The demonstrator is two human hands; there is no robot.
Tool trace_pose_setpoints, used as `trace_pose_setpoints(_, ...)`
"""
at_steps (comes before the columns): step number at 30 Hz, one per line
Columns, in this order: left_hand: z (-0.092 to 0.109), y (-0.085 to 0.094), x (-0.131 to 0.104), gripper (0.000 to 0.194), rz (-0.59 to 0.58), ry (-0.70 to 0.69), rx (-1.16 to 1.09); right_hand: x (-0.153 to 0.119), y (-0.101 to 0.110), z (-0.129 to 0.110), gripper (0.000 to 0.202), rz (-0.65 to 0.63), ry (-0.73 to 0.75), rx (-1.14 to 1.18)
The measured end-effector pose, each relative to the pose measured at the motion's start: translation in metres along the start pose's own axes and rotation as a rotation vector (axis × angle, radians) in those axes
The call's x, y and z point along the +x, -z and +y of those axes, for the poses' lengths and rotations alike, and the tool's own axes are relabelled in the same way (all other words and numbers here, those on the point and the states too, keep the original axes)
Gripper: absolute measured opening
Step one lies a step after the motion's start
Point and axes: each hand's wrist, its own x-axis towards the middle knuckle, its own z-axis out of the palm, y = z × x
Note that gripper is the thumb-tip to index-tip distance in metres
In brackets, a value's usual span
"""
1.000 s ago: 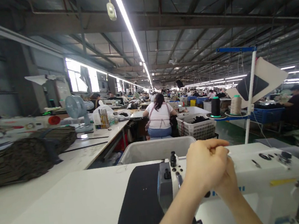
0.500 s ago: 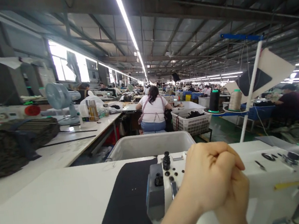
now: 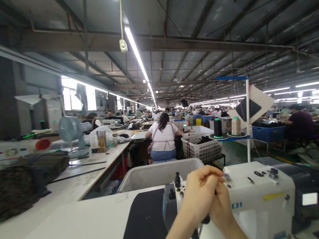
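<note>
My left hand (image 3: 200, 196) and my right hand (image 3: 220, 205) are pressed together over the top of a white sewing machine (image 3: 260, 194). The left hand lies in front and covers most of the right one. Both have their fingers curled shut; whether something thin is pinched between them cannot be made out. Knobs on the machine head (image 3: 177, 182) stand just left of the hands. A black fabric piece (image 3: 146, 227) lies on the white table (image 3: 60, 238) under and left of the machine.
A grey bin (image 3: 157, 172) stands beyond the table. Stacked dark fabric (image 3: 15, 185) and a fan (image 3: 71, 133) are on the left bench. A thread stand (image 3: 247, 119) with two spools rises at right. A seated person (image 3: 163, 136) works ahead; others sit farther off.
The camera tilted up and pulled back, so the hands and machine look smaller and lower. The hands stay clasped over the machine top, now a little nearer its left end.
</note>
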Motion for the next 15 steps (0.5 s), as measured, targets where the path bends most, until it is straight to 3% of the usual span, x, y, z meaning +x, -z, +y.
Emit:
trace_pose_setpoints(7, -0.012, 0.000, 0.009, 0.026, 0.120, 0.015, 0.014, 0.007, 0.000, 0.009, 0.018, -0.101, -0.038, 0.091)
trace_pose_setpoints(15, 0.000, -0.010, 0.002, 0.030, 0.008, 0.026, -0.074, 0.002, 0.011, -0.002, 0.019, -0.090, -0.017, 0.097)
